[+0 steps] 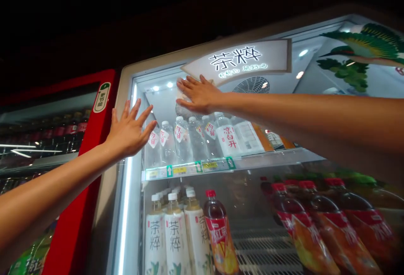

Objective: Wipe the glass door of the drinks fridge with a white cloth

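Observation:
My left hand is raised with its fingers spread, at the left side of a lit drinks fridge. Nothing shows in it. Higher up, my right hand lies flat with fingers stretched out, just below the white fan-shaped sign. A pale patch shows at the edges of this hand; I cannot make out what it is. Whether either palm touches the glass is hard to tell. Behind and below the hands, clear water bottles line the upper shelf. My right forearm covers part of that shelf.
On the lower shelf stand white-labelled tea bottles, a red-capped bottle and more red-capped bottles to the right. A red-framed fridge with dark bottles adjoins on the left. A bird-and-leaf decoration is at upper right.

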A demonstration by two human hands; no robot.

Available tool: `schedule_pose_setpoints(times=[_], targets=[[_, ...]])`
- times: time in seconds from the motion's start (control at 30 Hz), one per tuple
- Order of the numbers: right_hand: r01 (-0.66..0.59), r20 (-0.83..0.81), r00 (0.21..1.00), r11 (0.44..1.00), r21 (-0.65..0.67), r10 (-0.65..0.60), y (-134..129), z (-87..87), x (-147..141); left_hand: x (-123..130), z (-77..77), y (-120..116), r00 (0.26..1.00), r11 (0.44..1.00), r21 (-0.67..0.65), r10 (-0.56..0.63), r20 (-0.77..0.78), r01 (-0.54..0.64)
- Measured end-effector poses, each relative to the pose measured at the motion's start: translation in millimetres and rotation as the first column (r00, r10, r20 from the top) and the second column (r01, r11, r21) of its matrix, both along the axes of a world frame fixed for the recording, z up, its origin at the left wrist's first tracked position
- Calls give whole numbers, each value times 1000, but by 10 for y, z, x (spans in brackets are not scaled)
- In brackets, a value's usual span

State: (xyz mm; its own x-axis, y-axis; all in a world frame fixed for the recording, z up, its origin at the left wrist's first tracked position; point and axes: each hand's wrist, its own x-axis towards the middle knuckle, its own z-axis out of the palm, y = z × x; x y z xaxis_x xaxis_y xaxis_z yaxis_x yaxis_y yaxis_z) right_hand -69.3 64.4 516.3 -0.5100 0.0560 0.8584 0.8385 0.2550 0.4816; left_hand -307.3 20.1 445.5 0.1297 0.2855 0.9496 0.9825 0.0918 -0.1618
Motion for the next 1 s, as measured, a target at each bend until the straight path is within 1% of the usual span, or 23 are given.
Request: schedule_pose_setpoints(times=[0.03, 0.07, 0.1, 0.17, 0.2, 0.23, 0.33, 0.37, 0.4, 0.5, 0.53, 0.57, 0.63, 0.67, 0.7, 0.73, 0.8, 0.83, 0.87, 0.9, 0.97, 1.0], targets=[[3, -30, 1000, 1000, -8, -3, -5, -39, -56, -50, -29, 9, 1000, 1000, -3, -17, -5, 17], [-4, -11, 1000, 1000, -12, 4, -9, -97, -103, -90, -65, 18, 999, 999, -6, -36, -16, 36], [-19, 56, 998, 1000, -8, 19, -11, -169, -142, -119, -105, 27, 998, 998, -9, -56, -31, 56], [-46, 242, 969, 999, -8, 47, -15, -318, -198, -145, -189, 39, 993, 995, -9, -95, -67, 94], [-48, 293, 955, 999, -14, 49, -18, -375, -217, -143, -228, 43, 990, 994, -9, -112, -83, 111], [-37, 290, 956, 999, -20, 41, -24, -413, -232, -133, -262, 45, 988, 992, -9, -126, -93, 126], [27, 88, 996, 999, -37, -24, -43, -450, -261, -82, -335, 51, 981, 987, -27, -163, -108, 161], [31, 55, 998, 999, -37, -29, -47, -458, -264, -68, -351, 55, 977, 984, -30, -178, -115, 176], [21, 73, 997, 999, -32, -19, -49, -470, -261, -57, -365, 61, 973, 981, -28, -194, -124, 192], [-34, 245, 969, 999, -23, 39, -42, -489, -206, -38, -399, 87, 964, 973, 5, -229, -136, 232], [-36, 252, 967, 999, -27, 42, -41, -478, -172, -30, -409, 95, 964, 972, 13, -232, -128, 235], [-28, 214, 976, 999, -32, 34, -41, -462, -134, -16, -417, 100, 966, 972, 16, -231, -119, 235], [0, 77, 997, 999, -45, 4, -46, -459, -51, 29, -425, 102, 967, 973, 10, -229, -114, 231], [4, 39, 999, 999, -53, -2, -51, -492, -8, 62, -424, 98, 966, 973, 6, -230, -118, 233], [-2, 51, 999, 998, -57, 5, -56, -552, 37, 103, -419, 91, 964, 972, 5, -234, -124, 236], [-21, 112, 993, 998, -55, 27, -60, -636, 86, 151, -410, 81, 963, 971, 8, -238, -126, 241], [-63, 294, 953, 997, -53, 76, -63, -819, 206, 271, -386, 61, 965, 971, 17, -237, -114, 240], [-74, 343, 935, 996, -54, 88, -62, -888, 281, 344, -376, 52, 968, 972, 18, -231, -100, 234], [-74, 339, 937, 996, -53, 87, -59, -930, 367, 425, -370, 45, 971, 974, 15, -223, -87, 225], [-63, 290, 954, 997, -50, 75, -54, -943, 464, 513, -370, 42, 973, 976, 9, -216, -77, 218], [-37, 145, 989, 998, -45, 44, -43, -909, 680, 710, -392, 44, 975, 977, 1, -211, -71, 212], [-37, 116, 992, 999, -40, 41, -38, -881, 794, 816, -415, 49, 974, 977, -2, -215, -73, 215]])
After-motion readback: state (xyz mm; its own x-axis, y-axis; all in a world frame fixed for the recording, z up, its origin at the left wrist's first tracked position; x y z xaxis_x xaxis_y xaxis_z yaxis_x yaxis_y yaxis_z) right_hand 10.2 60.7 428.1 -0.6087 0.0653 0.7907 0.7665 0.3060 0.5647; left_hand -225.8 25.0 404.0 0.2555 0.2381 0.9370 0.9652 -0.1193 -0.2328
